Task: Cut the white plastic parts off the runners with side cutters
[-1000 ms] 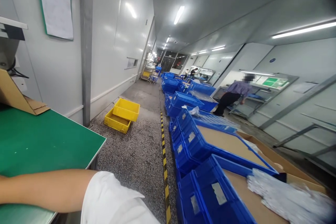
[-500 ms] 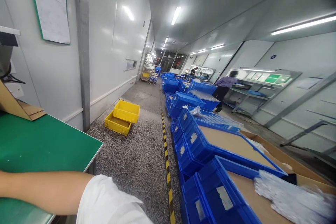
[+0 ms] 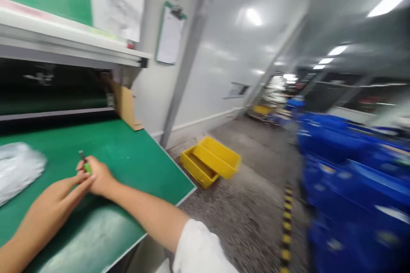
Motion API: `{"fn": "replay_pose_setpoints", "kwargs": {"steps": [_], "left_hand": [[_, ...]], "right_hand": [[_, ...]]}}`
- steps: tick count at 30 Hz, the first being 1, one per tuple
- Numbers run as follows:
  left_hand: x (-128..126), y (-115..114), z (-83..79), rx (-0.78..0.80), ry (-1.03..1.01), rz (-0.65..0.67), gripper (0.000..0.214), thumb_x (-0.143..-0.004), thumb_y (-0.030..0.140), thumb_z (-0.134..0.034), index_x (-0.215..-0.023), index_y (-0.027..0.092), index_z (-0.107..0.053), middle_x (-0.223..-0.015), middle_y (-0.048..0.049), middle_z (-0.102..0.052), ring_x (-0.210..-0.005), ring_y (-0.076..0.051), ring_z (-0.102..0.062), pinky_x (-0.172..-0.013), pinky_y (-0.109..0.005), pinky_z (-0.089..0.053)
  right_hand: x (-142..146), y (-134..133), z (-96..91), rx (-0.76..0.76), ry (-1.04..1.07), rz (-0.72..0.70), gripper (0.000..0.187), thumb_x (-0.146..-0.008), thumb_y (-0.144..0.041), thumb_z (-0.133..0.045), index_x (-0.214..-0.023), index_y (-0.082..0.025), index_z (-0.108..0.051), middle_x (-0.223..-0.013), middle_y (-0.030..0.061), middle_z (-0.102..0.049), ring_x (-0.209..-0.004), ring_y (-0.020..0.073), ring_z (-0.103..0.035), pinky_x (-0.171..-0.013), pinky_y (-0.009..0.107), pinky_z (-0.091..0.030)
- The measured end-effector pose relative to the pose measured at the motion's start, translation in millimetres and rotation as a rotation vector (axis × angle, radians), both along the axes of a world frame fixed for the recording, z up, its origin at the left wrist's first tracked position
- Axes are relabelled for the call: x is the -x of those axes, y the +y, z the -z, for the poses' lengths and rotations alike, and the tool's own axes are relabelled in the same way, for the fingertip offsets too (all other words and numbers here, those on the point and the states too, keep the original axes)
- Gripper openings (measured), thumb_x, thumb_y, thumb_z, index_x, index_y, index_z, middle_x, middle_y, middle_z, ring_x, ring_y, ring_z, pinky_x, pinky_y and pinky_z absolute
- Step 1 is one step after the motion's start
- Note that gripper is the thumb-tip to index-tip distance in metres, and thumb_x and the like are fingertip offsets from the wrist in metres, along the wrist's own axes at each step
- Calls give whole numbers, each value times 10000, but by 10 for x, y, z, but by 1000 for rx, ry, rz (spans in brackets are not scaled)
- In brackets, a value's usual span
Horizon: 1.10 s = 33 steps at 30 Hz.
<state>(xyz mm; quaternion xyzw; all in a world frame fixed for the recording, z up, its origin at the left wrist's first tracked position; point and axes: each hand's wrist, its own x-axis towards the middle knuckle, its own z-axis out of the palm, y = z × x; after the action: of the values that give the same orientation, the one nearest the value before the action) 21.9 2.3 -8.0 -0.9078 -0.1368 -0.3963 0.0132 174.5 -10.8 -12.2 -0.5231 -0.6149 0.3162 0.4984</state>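
Two bare hands sit close together above a green tabletop (image 3: 115, 153). The right hand (image 3: 99, 175), its arm coming from a white sleeve (image 3: 198, 249), has its fingers drawn together in a pinch on a small green item (image 3: 86, 168) with a thin dark tip; blur hides its exact kind. The left hand (image 3: 53, 200) lies lower left, fingers straight and close together, holding nothing visible, tips just beside the right hand or touching it; cannot tell which. A bundle of white plastic film (image 3: 17, 171) lies on the tabletop left of both hands. Two yellow crates (image 3: 208, 160) stand on the floor beyond the tabletop's edge.
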Motion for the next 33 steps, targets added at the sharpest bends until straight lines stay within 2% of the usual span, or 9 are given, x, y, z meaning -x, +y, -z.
{"fn": "replay_pose_setpoints", "kwargs": {"steps": [1,3,6,8,11,16,25,28,33], "left_hand": [[53,-31,13,-75,37,-12,259,-875,281,-442,-1087,278,-591,-1052,-44,-643,-874,-220,-624,-713,-319,-505],[101,-97,-5,-116,45,-56,211,-858,198,-485,-1028,205,-610,-976,-77,-661,-842,-195,-625,-728,-291,-490],[109,-171,-101,-93,-7,-116,102,-849,172,-510,-813,165,-605,-735,-45,-633,-657,-139,-579,-629,-250,-467],[121,-210,-171,-45,-47,-132,84,-845,165,-522,-781,160,-576,-711,-35,-610,-634,-123,-554,-607,-234,-460],[136,-269,-224,-17,-73,-118,52,-848,157,-520,-876,163,-563,-777,-44,-623,-687,-122,-567,-636,-234,-465],[81,-337,-184,66,-50,-97,119,-862,175,-502,-974,186,-542,-812,-34,-629,-737,-125,-588,-653,-234,-467],[89,-356,-211,169,-58,-45,87,-877,151,-473,-913,178,-547,-788,-24,-628,-738,-126,-574,-678,-242,-457],[85,-349,-213,150,-73,-28,100,-887,154,-453,-902,175,-549,-790,-26,-630,-755,-131,-576,-711,-254,-462],[63,-323,-172,121,-106,-58,154,-840,141,-549,-993,148,-533,-883,-52,-631,-806,-133,-570,-734,-256,-468]], "right_hand": [[30,-55,-8,3,67,-34,220,-642,-185,-546,-838,-231,-458,-691,-76,-506,-621,91,-499,-583,193,-404],[83,-128,-31,20,204,-74,178,-655,-180,-473,-821,-223,-422,-650,-68,-474,-575,89,-471,-567,203,-406],[133,-204,-102,15,306,-81,158,-676,-194,-430,-825,-224,-387,-670,-55,-467,-611,95,-484,-592,216,-423],[139,-257,-158,-29,277,-89,159,-674,-181,-437,-823,-220,-396,-669,-52,-472,-618,96,-491,-607,224,-424],[116,-322,-206,-74,191,-106,165,-664,-150,-435,-810,-217,-401,-659,-49,-467,-584,89,-475,-585,223,-414],[83,-345,-175,-61,154,-105,157,-665,-145,-422,-791,-225,-375,-649,-46,-424,-552,85,-432,-534,215,-391],[101,-365,-162,-50,165,-93,132,-686,-135,-406,-761,-230,-355,-638,-47,-394,-528,87,-410,-505,223,-369],[94,-362,-168,-67,111,-69,143,-680,-122,-405,-756,-228,-344,-633,-55,-387,-516,82,-394,-498,222,-354],[44,-339,-194,-152,-25,-37,188,-649,-77,-403,-740,-225,-330,-638,-57,-391,-544,86,-411,-536,230,-361]]}}
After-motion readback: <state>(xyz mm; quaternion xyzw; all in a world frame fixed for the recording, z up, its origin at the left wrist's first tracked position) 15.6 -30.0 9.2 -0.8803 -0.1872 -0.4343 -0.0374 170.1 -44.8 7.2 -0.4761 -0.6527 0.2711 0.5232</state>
